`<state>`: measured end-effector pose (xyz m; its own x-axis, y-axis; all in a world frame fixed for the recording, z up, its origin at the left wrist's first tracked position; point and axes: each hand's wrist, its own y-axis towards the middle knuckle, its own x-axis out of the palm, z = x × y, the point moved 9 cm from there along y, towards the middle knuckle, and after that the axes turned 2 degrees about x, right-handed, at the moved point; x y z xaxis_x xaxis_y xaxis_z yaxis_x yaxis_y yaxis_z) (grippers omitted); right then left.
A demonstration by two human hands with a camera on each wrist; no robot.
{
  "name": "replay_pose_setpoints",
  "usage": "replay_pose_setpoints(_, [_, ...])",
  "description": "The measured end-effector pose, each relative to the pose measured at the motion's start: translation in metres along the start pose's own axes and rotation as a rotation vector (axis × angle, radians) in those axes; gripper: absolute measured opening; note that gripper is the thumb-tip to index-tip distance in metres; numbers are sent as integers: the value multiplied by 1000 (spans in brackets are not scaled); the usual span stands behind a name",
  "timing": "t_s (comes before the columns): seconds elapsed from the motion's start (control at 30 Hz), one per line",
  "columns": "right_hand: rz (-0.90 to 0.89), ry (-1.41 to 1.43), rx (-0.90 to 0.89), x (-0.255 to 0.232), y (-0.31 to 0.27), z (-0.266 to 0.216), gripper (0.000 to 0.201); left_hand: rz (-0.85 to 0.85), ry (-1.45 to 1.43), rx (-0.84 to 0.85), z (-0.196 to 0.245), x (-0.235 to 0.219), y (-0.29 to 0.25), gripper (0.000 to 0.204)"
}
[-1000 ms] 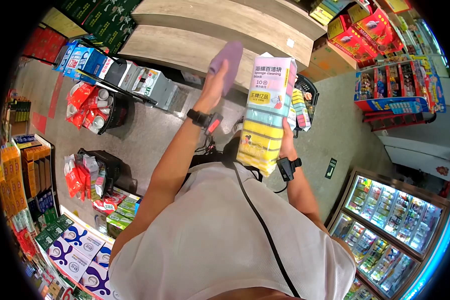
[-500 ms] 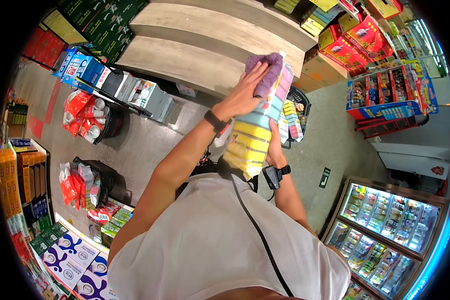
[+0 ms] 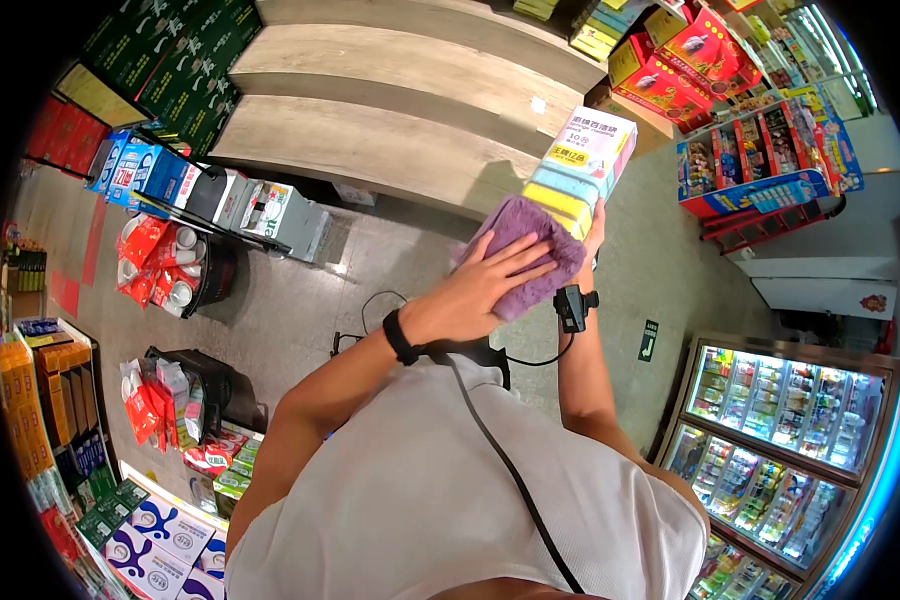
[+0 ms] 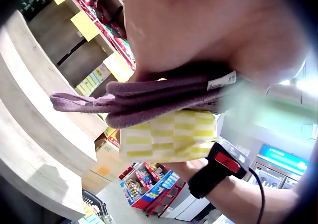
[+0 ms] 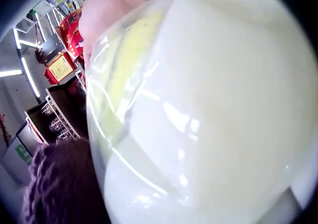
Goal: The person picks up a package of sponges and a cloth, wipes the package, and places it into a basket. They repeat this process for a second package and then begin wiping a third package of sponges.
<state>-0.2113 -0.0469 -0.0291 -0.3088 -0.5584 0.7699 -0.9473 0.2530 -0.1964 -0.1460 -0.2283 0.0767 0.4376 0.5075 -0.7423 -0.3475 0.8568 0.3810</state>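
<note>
A clear-wrapped pack of sponges (image 3: pixel 588 155), with a pink and white label and teal and yellow blocks, is held up tilted before the person's body. The right hand (image 3: pixel 594 236) grips it along its right side. Over the near part of the pack lies a folded purple cloth (image 3: pixel 518 222), fluffy on its outside. The left hand (image 3: pixel 478 292) presses the cloth there, its fingers straight and spread. In the left wrist view the folded layers of cloth rest against the pack's yellow-checked end (image 4: pixel 171 134). The pack's wrapper (image 5: pixel 198 115) fills most of the right wrist view.
Wooden tiered shelves (image 3: pixel 370 130) stand in front. Red gift boxes (image 3: pixel 660 75) and a snack display (image 3: pixel 760 175) are to the right, with a glass-door fridge (image 3: pixel 780 450) nearer. Baskets of goods (image 3: pixel 195 270) sit on the floor at left.
The left hand has brought the cloth onto the pack and moved it from the far end down to the near end. The right hand has moved the pack up and to the right.
</note>
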Motion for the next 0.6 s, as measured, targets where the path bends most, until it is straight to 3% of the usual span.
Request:
replay_pose_setpoints(0.07, [15,-17,3,-8,5,-7,67,0,-309,-66,-4,0,-8,65])
replay_pose_setpoints(0.13, [18,-25,-12,-4,6,-14,69,5,-386,-128,-22,13,-24,58])
replay_pose_setpoints(0.2, [19,-30,-26,-3,5,-19,70,-90,-924,-686,-78,59,-65,49])
replay_pose_setpoints(0.27, [69,-56,3,-8,-1,-19,70,300,-1526,-644,-94,45,-68,51])
replay_pose_setpoints(0.3, [98,-77,34,-2,-9,-17,71,407,-1701,-651,-94,27,-64,55])
replay_pose_setpoints(0.33, [97,-75,33,4,-17,-16,71,465,-1721,-721,-108,23,-66,58])
replay_pose_setpoints(0.4, [119,-143,114,9,-32,-1,72,571,-1423,-652,-129,-6,-61,59])
replay_pose_setpoints(0.43, [104,-121,193,9,-39,14,73,583,-1418,-658,-140,-10,-58,59])
replay_pose_setpoints(0.5, [88,-152,289,12,-55,40,73,571,-1040,-609,-160,-31,-47,61])
replay_pose_setpoints(0.6, [51,-134,471,16,-78,82,69,556,-957,-724,-188,-52,-30,65])
